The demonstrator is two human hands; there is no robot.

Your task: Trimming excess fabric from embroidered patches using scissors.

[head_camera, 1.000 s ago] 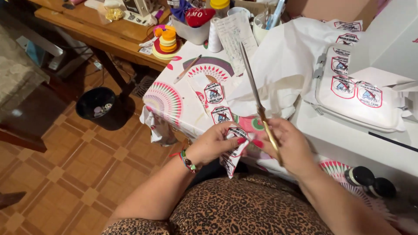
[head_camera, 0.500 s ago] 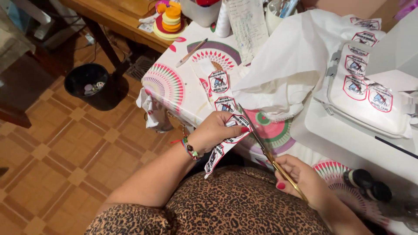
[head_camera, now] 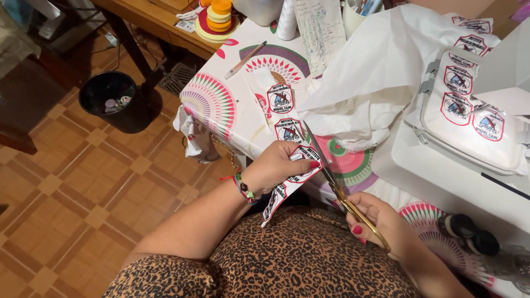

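Note:
My left hand (head_camera: 276, 165) pinches a white fabric strip of embroidered shield patches (head_camera: 288, 182) at the table's near edge; the strip hangs down toward my lap. My right hand (head_camera: 381, 221) grips gold-handled scissors (head_camera: 337, 187), whose blades point up and left and meet the strip beside my left thumb. More of the patch strip (head_camera: 280, 110) lies flat on the patterned tablecloth (head_camera: 212, 99). A beaded bracelet circles my left wrist.
White fabric (head_camera: 375, 83) is heaped by a white embroidery machine (head_camera: 469, 143) with a hoop of patches (head_camera: 469, 110). A pencil (head_camera: 245, 59), a paper sheet (head_camera: 320, 27), a thread cone, stacked tape rolls (head_camera: 220, 16) and dark spools (head_camera: 469, 232) are about. A black bin (head_camera: 113, 102) stands on the tiled floor.
The scissors have swung from upright over the table down to the strip's edge. My right hand dropped toward my lap, and my left hand kept its hold on the strip.

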